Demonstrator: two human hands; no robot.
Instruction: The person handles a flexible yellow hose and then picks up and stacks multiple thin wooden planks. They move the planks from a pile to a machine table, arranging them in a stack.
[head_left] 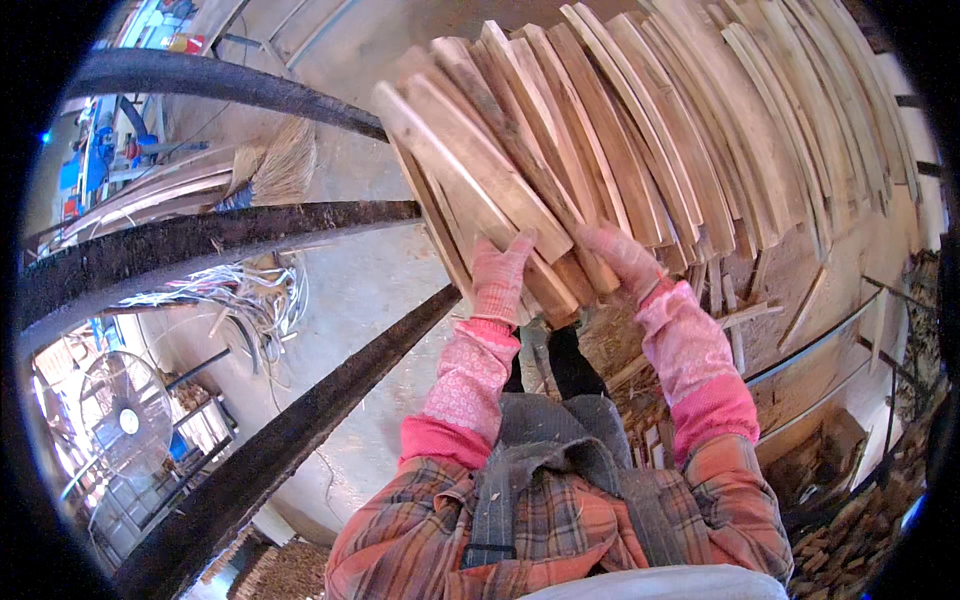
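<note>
A bundle of thin wooden slats (500, 190) is being gripped at its near end, above the fanned slat pile (760, 130). The left hand (498, 280) and right hand (625, 260) are being closed around it. The slats are probably stiff, light and splintery, and a grip on both sides is advised.

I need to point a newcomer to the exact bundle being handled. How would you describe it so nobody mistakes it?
Start at the long fanned row of wooden slats across the top of the view. At its left end, a tight bundle of slats sticks out toward the person. Unlike the others, it is gripped at its lower end by the gloved left hand and right hand.
</note>
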